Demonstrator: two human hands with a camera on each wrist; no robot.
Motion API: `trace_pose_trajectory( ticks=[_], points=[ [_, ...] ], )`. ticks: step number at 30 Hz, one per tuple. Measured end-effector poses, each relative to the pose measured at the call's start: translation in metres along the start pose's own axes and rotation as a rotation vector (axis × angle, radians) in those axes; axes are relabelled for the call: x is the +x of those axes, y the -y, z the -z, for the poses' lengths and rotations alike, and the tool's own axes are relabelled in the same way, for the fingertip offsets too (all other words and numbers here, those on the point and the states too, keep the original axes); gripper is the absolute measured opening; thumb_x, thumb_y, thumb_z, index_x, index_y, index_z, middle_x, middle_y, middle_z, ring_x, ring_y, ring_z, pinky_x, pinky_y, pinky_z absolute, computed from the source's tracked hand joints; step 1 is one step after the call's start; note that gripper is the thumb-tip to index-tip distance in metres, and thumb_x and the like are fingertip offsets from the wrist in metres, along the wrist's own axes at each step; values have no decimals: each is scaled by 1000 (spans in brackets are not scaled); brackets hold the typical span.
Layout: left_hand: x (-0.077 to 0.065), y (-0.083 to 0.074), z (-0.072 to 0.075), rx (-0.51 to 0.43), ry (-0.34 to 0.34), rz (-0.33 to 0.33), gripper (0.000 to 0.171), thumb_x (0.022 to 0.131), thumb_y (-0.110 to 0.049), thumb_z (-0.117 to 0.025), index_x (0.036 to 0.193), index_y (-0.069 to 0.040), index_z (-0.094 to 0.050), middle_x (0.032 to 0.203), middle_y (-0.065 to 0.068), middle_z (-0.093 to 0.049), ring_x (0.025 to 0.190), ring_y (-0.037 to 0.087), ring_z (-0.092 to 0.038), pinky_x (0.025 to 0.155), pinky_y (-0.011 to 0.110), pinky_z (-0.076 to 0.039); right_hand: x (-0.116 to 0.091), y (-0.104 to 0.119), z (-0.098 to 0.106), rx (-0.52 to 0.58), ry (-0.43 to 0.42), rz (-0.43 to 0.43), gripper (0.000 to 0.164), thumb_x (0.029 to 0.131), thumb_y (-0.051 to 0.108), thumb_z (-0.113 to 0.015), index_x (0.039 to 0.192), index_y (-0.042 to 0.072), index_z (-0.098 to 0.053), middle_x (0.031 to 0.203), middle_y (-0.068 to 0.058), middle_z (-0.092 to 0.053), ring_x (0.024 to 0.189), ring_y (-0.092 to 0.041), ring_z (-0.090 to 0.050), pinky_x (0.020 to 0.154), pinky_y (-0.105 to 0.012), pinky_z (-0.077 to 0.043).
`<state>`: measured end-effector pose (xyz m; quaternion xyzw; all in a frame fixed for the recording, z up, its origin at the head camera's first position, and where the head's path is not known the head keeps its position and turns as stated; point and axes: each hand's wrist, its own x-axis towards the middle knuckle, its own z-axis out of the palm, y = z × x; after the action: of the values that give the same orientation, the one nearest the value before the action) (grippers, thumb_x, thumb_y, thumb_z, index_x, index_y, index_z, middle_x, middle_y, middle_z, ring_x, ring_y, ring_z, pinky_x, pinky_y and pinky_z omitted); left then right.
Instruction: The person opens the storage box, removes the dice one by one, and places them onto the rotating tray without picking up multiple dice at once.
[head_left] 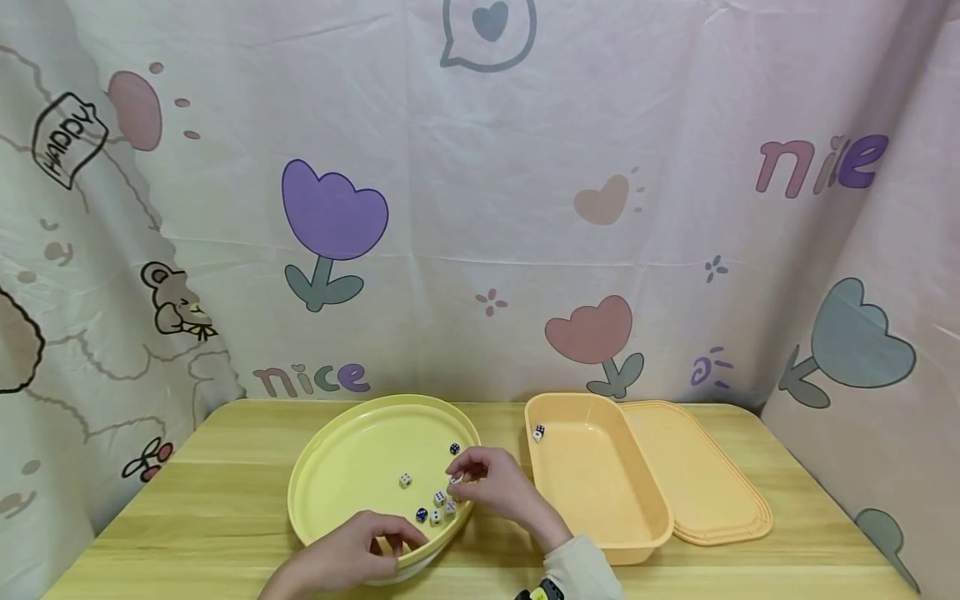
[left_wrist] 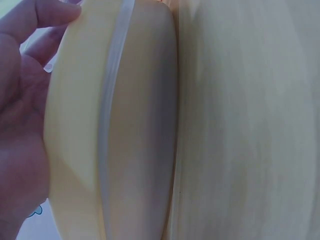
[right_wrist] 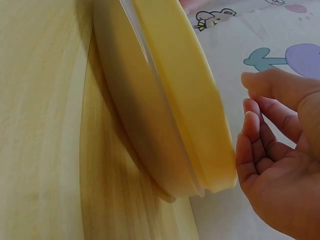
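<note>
A round yellow tray (head_left: 352, 450), raised on a paler base (head_left: 420, 569), holds several white and dark blue dice. One white die (head_left: 405, 480) lies apart near the middle; a blue die (head_left: 454, 448) is by the right rim, and others, such as a second blue die (head_left: 422, 515), cluster at the front right. Over that cluster, my right hand (head_left: 498, 487) pinches a white die (head_left: 454, 481) between thumb and forefinger; the right wrist view hides the die. My left hand (head_left: 352, 550) rests loosely bent at the tray's front rim, fingertips touching it.
To the right stands a rectangular orange-yellow box (head_left: 600, 467) with two dice (head_left: 538, 433) in its far left corner. Its flat lid (head_left: 705, 475) lies beside it, partly under the box. A patterned curtain (head_left: 450, 208) hangs behind the wooden table (head_left: 202, 500).
</note>
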<state>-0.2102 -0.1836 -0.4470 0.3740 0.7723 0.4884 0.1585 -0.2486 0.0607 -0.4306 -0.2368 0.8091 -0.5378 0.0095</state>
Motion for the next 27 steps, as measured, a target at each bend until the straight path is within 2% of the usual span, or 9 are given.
trace_pose_trajectory(
  ticks=[4,12,19,27],
  points=[
    [0,0,1,-2,-1,7,24,84,0,-61,107,-5,-69,89,-11,-60,79,-1,-52,65,21,-46,0,1,-1,33,-2,-7,21,80,3,-73,98,-6,-68,78,3,-63,71,-8,-56,65,-21,-46],
    [1,1,0,17,-10,-2,25,83,2,-62,106,-2,-68,89,-10,-60,78,0,-52,63,21,-45,2,-2,-3,12,-15,-10,19,81,-3,-69,99,-8,-68,82,-2,-63,71,-12,-56,64,-21,-46],
    [2,1,0,23,-8,-4,26,81,3,-61,106,-1,-68,89,-9,-60,80,0,-52,65,22,-46,1,0,-2,26,-17,1,20,82,2,-69,100,-6,-68,81,1,-63,70,-9,-58,64,-22,-47],
    [1,2,0,8,-3,11,27,81,3,-61,107,-1,-68,90,-10,-61,80,0,-52,66,22,-46,1,0,-2,-19,-19,3,20,84,7,-68,100,-4,-69,78,3,-64,71,-7,-58,66,-23,-47]
  ],
)
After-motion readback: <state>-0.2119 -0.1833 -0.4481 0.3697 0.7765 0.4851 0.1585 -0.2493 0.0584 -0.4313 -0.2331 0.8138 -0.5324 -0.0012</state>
